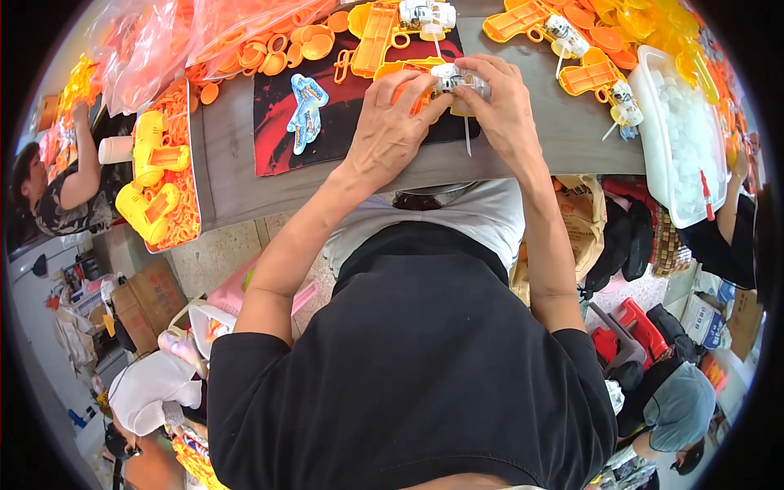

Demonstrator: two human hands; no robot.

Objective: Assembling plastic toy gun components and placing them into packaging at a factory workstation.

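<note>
My L hand [384, 131]'s closed on the yellow toy [400, 68] near the mat [273, 153]'s R edge, prob. to steady it, while my R hand [508, 108] pinches round its white barrel [445, 78]'s far end, likely for alignment.

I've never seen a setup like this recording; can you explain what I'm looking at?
There is no machine: a person works with two bare hands. The only picture comes from a wide fisheye camera on their head, looking down, which bends straight edges. The fingers of the left hand and right hand hold a yellow pistol-shaped plastic toy with a white patterned cylinder, over a black-and-red mat. A flat blue-and-white cutout lies on the mat. The grey table also bears similar toys, loose orange discs and a white plastic tub of translucent pieces.
</note>
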